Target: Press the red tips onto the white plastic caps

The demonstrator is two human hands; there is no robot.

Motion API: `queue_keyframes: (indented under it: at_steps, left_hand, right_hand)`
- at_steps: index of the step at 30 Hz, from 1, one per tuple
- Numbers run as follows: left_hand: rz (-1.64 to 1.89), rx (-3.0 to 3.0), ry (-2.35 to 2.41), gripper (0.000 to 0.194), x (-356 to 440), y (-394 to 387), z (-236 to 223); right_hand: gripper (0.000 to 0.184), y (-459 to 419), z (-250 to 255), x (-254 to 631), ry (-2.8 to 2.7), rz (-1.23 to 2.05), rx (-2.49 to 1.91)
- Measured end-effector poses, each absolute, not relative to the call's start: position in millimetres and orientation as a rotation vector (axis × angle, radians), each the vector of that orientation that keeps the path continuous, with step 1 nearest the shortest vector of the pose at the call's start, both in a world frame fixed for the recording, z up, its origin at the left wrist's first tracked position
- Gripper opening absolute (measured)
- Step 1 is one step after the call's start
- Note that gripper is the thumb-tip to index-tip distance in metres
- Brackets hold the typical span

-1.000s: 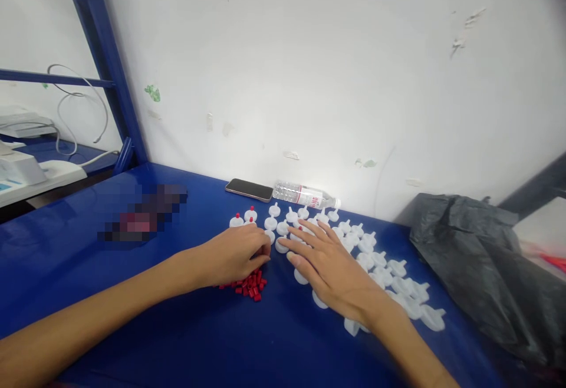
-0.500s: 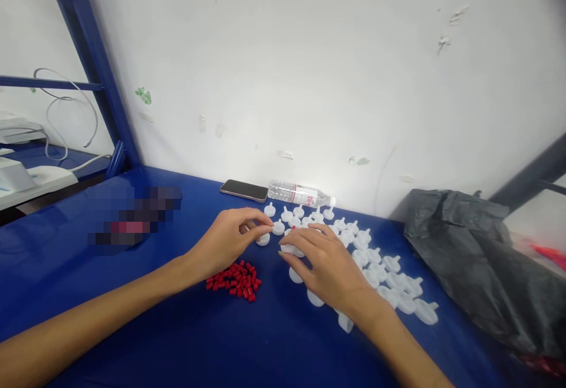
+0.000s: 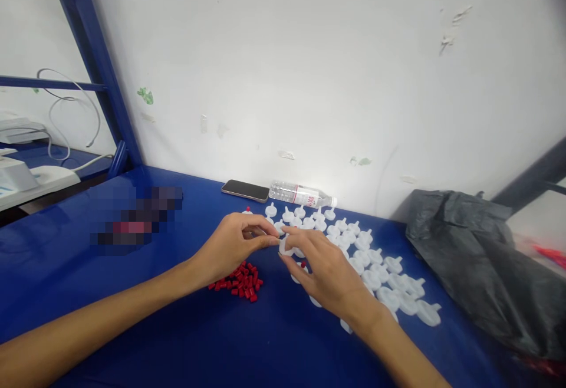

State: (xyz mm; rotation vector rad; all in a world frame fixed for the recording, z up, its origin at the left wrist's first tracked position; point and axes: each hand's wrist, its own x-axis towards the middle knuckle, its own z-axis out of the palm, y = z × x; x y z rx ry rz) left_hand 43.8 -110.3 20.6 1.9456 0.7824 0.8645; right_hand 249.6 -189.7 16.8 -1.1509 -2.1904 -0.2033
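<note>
The two hands meet over the middle of the worktop. The right hand [image 3: 321, 264] is curled, its thumb and fingers around a white disc [image 3: 285, 247]. The left hand [image 3: 239, 237] is drawn to a narrow pinch at the near side of that disc, thumb and forefinger together; I cannot tell from this angle whether the fingertips grip its edge or something small between them.

Behind everything rises a white wall [image 3: 287, 52], marked with scuffs and scraps of green. The blue worktop [image 3: 198, 341] runs up to it, with a blue metal frame [image 3: 95, 63] standing at the left. A crumpled black plastic bag [image 3: 469, 258] lies at the right. Against the wall, a clear bottle [image 3: 300, 193] rests on its side with its white cap to the right, and a dark-screened phone [image 3: 245, 190] lies flat just beside its base.

White stemmed pieces [image 3: 378, 273] spread in a loose band from below the bottle toward the bag. One with a red tip [image 3: 303, 265] shows beside the right thumb. Small red caps [image 3: 241, 282] lie in a heap just below the left hand.
</note>
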Motion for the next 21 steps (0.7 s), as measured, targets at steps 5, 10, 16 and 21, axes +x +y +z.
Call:
queue_keyframes:
  at_steps: [5, 10, 16, 21]
  left_hand:
    - [0.895, 2.290, 0.804, 0.022, 40.3, -110.3, 20.4]
    - [0.978, 2.514, 0.650, 0.027, 37.7, -111.1, 13.0]
    - [0.982, 2.548, 0.632, 0.033, 37.9, -112.3, 8.7]
    - [0.945, 2.554, 0.654, 0.035, 36.8, -116.0, 11.8]
  right_hand:
    - [0.014, -193.5, 18.4, 249.9, -2.114, -0.222, -1.176]
    - [0.033, -197.2, 13.3, 250.6, -2.180, -0.285, -1.183]
    - [0.024, -196.2, 14.7, 247.8, -2.258, -0.634, -1.061]
    - [0.031, -199.5, 21.0, 242.5, -2.251, -0.769, -1.015]
